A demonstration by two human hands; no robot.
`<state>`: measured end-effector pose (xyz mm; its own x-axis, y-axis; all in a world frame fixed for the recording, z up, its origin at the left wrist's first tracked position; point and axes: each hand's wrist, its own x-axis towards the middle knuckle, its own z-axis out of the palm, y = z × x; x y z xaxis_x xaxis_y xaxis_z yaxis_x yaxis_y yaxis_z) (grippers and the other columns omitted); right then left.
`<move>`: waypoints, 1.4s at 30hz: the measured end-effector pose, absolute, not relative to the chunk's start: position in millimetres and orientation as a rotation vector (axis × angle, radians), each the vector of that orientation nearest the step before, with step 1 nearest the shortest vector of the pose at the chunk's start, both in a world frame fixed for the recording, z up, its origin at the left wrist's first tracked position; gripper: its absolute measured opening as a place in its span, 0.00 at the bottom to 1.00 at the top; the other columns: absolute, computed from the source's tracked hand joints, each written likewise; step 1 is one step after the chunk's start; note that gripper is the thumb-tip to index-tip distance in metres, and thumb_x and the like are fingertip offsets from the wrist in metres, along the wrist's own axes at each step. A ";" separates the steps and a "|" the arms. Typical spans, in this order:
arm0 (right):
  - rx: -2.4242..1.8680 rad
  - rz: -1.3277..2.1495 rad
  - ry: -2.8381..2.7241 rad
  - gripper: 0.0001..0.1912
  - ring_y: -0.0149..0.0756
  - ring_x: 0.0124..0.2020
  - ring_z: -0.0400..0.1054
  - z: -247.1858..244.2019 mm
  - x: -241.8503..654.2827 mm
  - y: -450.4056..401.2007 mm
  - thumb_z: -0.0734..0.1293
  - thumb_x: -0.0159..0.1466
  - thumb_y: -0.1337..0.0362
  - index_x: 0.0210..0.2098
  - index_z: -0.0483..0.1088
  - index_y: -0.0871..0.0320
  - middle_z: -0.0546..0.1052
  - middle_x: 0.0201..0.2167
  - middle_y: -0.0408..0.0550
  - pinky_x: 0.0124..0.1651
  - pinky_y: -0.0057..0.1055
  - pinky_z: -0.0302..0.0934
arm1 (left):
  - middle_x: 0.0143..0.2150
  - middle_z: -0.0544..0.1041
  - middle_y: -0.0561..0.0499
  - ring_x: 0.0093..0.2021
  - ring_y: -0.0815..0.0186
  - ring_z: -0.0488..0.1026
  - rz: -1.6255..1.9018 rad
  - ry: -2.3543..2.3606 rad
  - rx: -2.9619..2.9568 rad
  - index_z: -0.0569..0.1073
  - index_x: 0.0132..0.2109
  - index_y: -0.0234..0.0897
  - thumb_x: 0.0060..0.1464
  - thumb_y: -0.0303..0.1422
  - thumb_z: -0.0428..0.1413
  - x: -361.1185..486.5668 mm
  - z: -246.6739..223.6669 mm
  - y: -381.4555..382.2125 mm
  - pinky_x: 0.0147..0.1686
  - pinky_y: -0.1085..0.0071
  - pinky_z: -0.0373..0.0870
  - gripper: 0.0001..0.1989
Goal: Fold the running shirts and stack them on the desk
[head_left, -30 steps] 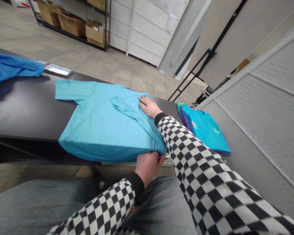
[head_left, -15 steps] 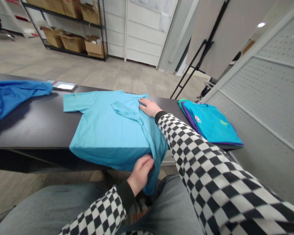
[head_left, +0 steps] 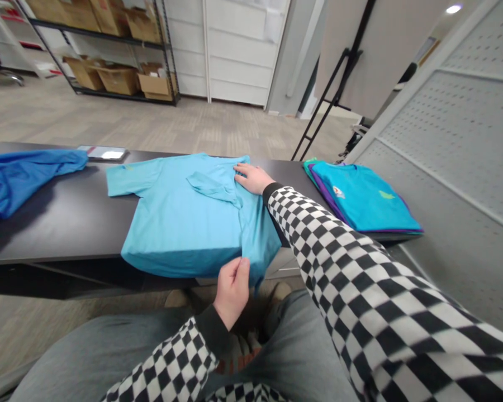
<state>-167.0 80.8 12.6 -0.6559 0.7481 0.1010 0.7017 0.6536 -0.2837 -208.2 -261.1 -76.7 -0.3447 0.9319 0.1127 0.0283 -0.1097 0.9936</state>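
A light blue T-shirt (head_left: 188, 218) lies across the dark table, its lower part hanging over the front edge. One sleeve points left; the right side is turned inward, with that sleeve lying over the body. My left hand (head_left: 233, 287) is closed in a pinch on the shirt's hem, just in front of the table edge. Near the collar, at the shirt's far right, my right hand (head_left: 254, 178) rests with fingers stretched out on the folded cloth. Its fingertips are apart, and the thumb's underside is hidden.
A crumpled darker blue garment (head_left: 20, 178) lies at the table's left, beside a phone (head_left: 104, 153). A stack of folded shirts (head_left: 364, 195) sits at the right end, next to a perforated grey panel (head_left: 456, 139). Shelves with cardboard boxes (head_left: 117, 78) stand behind.
My left hand has risen slightly and moved left with the hem, pulling the hanging cloth up. My right hand stays at the same place on the shirt. The view has shifted a little.
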 end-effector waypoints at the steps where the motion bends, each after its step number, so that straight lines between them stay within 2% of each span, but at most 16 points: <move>1: -1.182 0.324 -2.658 0.33 0.55 0.84 0.53 11.9 -167.1 81.2 0.61 0.79 0.49 0.79 0.67 0.49 0.61 0.83 0.50 0.84 0.66 0.40 | 0.27 0.69 0.53 0.30 0.65 0.64 1.519 1.415 1.068 0.71 0.30 0.39 0.72 0.54 0.55 -207.9 -80.3 -259.9 0.34 0.69 0.67 0.27; 4: -1.186 0.321 -2.653 0.32 0.54 0.84 0.53 10.6 -167.2 82.2 0.61 0.79 0.49 0.79 0.67 0.48 0.61 0.83 0.49 0.84 0.66 0.40 | 0.30 0.77 0.51 0.32 0.63 0.71 1.376 1.394 1.038 0.77 0.35 0.36 0.63 0.54 0.63 -205.2 -88.9 -255.8 0.37 0.68 0.71 0.23; 8: -1.163 0.319 -2.660 0.32 0.57 0.83 0.55 10.0 -167.0 83.3 0.61 0.79 0.45 0.78 0.69 0.48 0.62 0.82 0.49 0.84 0.67 0.41 | 0.33 0.80 0.47 0.36 0.59 0.76 1.324 1.386 1.144 0.77 0.30 0.36 0.63 0.52 0.64 -215.1 -99.8 -256.8 0.40 0.65 0.75 0.24; 11: -1.155 0.297 -2.664 0.33 0.58 0.82 0.55 8.5 -166.9 84.7 0.61 0.80 0.45 0.78 0.68 0.49 0.62 0.82 0.50 0.84 0.67 0.40 | 0.43 0.86 0.42 0.45 0.55 0.81 1.334 1.328 1.185 0.81 0.40 0.36 0.62 0.49 0.65 -229.8 -118.9 -256.4 0.51 0.61 0.78 0.19; 15: -1.164 0.286 -2.657 0.33 0.58 0.83 0.54 5.8 -167.4 85.9 0.61 0.80 0.46 0.78 0.68 0.51 0.63 0.82 0.51 0.84 0.67 0.39 | 0.47 0.87 0.41 0.50 0.54 0.84 1.251 1.279 1.188 0.80 0.50 0.35 0.59 0.44 0.66 -239.1 -153.7 -250.5 0.56 0.60 0.78 0.19; 20: -1.149 0.309 -2.640 0.33 0.59 0.82 0.56 6.5 -167.3 85.5 0.62 0.79 0.45 0.78 0.70 0.50 0.64 0.81 0.51 0.84 0.67 0.40 | 0.39 0.86 0.44 0.42 0.55 0.83 1.045 1.492 1.295 0.80 0.42 0.36 0.67 0.47 0.58 -243.6 -177.0 -242.9 0.47 0.63 0.76 0.18; 24: -1.148 0.331 -2.637 0.32 0.58 0.82 0.56 8.4 -167.7 85.1 0.62 0.78 0.48 0.78 0.70 0.51 0.64 0.81 0.51 0.84 0.68 0.41 | 0.37 0.85 0.41 0.40 0.55 0.82 0.584 1.734 1.458 0.80 0.39 0.36 0.73 0.43 0.49 -251.1 -174.9 -245.7 0.43 0.63 0.74 0.21; 27: -1.136 0.322 -2.642 0.33 0.57 0.83 0.55 9.2 -168.1 84.0 0.62 0.78 0.50 0.78 0.69 0.52 0.62 0.82 0.52 0.84 0.68 0.42 | 0.37 0.86 0.40 0.43 0.51 0.84 0.356 1.745 1.526 0.81 0.36 0.38 0.57 0.37 0.65 -256.6 -154.7 -265.8 0.44 0.62 0.74 0.07; 29: -1.130 0.323 -2.651 0.33 0.56 0.83 0.54 9.2 -167.8 83.4 0.61 0.78 0.50 0.78 0.68 0.52 0.62 0.82 0.53 0.83 0.69 0.42 | 0.33 0.84 0.42 0.40 0.48 0.84 0.218 1.664 1.581 0.81 0.31 0.39 0.44 0.35 0.72 -264.0 -126.1 -285.5 0.41 0.61 0.74 0.09; 31: -1.130 0.328 -2.653 0.33 0.56 0.84 0.54 7.6 -166.9 84.7 0.60 0.79 0.49 0.78 0.68 0.51 0.62 0.82 0.52 0.83 0.70 0.42 | 0.32 0.84 0.43 0.36 0.50 0.84 0.111 1.431 1.619 0.85 0.36 0.41 0.50 0.41 0.71 -279.6 -85.4 -301.1 0.38 0.61 0.74 0.10; 34: -1.151 0.342 -2.638 0.33 0.58 0.84 0.52 0.9 -165.7 91.9 0.60 0.79 0.48 0.79 0.68 0.50 0.60 0.83 0.51 0.84 0.69 0.41 | 0.37 0.86 0.47 0.31 0.60 0.80 0.356 1.110 1.373 0.85 0.59 0.45 0.66 0.49 0.61 -328.3 -14.9 -300.4 0.33 0.67 0.74 0.22; 36: -1.137 0.376 -2.599 0.33 0.59 0.85 0.50 -4.6 -165.9 98.0 0.61 0.79 0.47 0.78 0.69 0.49 0.60 0.83 0.50 0.85 0.69 0.40 | 0.32 0.83 0.47 0.27 0.63 0.75 0.679 1.298 1.295 0.85 0.54 0.39 0.68 0.53 0.58 -379.6 24.9 -280.1 0.31 0.69 0.71 0.24; 38: -1.112 0.416 -2.552 0.34 0.59 0.85 0.49 -8.5 -166.4 102.7 0.61 0.78 0.46 0.78 0.69 0.49 0.60 0.83 0.50 0.85 0.68 0.40 | 0.31 0.79 0.47 0.29 0.62 0.73 1.022 1.806 1.280 0.84 0.47 0.37 0.70 0.55 0.55 -439.7 51.1 -248.1 0.32 0.68 0.70 0.26; 39: -1.106 0.440 -2.526 0.34 0.59 0.85 0.49 -9.3 -166.6 104.3 0.61 0.78 0.46 0.79 0.68 0.49 0.60 0.83 0.50 0.85 0.67 0.41 | 0.33 0.80 0.45 0.33 0.60 0.75 1.080 2.106 1.236 0.83 0.46 0.36 0.71 0.54 0.53 -469.3 58.7 -230.1 0.36 0.67 0.72 0.26; 41: -1.114 0.499 -2.455 0.35 0.56 0.85 0.50 -9.0 -166.6 106.0 0.60 0.78 0.46 0.79 0.68 0.51 0.62 0.82 0.53 0.86 0.62 0.44 | 0.44 0.84 0.41 0.46 0.54 0.80 0.874 2.616 1.085 0.81 0.48 0.36 0.72 0.50 0.53 -519.2 64.9 -195.2 0.48 0.62 0.75 0.22; 42: -1.131 0.534 -2.405 0.35 0.55 0.85 0.51 -8.1 -166.3 106.4 0.60 0.78 0.45 0.78 0.69 0.52 0.64 0.81 0.54 0.86 0.59 0.46 | 0.48 0.84 0.36 0.53 0.47 0.79 0.804 2.706 1.013 0.80 0.48 0.34 0.70 0.49 0.56 -537.2 64.6 -179.8 0.53 0.56 0.74 0.21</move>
